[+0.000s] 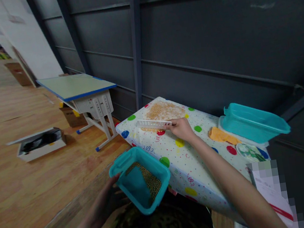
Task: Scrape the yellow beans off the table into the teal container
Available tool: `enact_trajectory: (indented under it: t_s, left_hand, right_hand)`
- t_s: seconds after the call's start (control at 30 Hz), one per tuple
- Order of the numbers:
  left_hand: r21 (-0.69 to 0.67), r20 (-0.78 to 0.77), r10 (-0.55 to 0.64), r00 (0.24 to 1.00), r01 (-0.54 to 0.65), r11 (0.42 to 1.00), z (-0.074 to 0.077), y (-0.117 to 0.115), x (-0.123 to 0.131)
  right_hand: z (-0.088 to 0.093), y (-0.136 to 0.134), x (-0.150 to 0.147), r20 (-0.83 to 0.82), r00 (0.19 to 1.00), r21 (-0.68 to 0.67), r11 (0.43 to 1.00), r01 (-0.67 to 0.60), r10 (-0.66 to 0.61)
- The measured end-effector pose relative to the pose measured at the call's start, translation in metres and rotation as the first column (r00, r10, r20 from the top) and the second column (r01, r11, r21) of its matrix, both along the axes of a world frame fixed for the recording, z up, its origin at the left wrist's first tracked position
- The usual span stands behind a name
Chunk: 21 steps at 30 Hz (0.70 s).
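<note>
My right hand (181, 128) is closed on the end of a flat white plastic strip (153, 122) that lies against a spread of yellow beans (161, 112) at the far end of the polka-dot table (182, 162). My left hand (111, 198) grips a teal plastic tub (141, 179) from underneath, held tilted just off the table's near left edge. A band of beans lies inside the tub.
A teal lidded container (253, 121) and an orange cloth (222, 135) sit at the table's right. Papers (272, 195) lie at the near right corner. A school desk (79, 88) and an open white box (40, 144) stand on the wooden floor to the left. A dark panelled wall runs behind.
</note>
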<state>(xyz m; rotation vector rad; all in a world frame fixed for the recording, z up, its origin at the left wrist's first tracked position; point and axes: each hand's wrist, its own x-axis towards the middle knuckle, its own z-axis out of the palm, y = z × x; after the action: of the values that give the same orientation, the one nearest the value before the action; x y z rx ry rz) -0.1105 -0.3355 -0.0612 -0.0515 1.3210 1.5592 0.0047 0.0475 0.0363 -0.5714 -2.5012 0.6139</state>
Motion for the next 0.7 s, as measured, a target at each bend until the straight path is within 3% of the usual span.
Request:
enact_trajectory:
  t_s: [0.37, 0.57, 0.7]
  left_hand:
    - [0.026, 0.015, 0.013, 1.000, -0.013, 1.000, -0.016, -0.003, -0.005]
    - [0.000, 0.019, 0.044, 0.999, -0.044, 0.999, -0.007, 0.000, -0.002]
    - [-0.006, 0.042, 0.046, 0.998, -0.046, 0.999, -0.002, 0.002, 0.000]
  right_hand:
    - [-0.003, 0.001, 0.001, -0.027, 1.000, -0.024, 1.000, -0.015, 0.014]
    - [-0.006, -0.004, 0.000, -0.037, 0.998, -0.043, 0.998, -0.046, 0.044]
    - [-0.007, -0.008, 0.000, -0.041, 0.998, 0.013, 0.999, -0.051, 0.052]
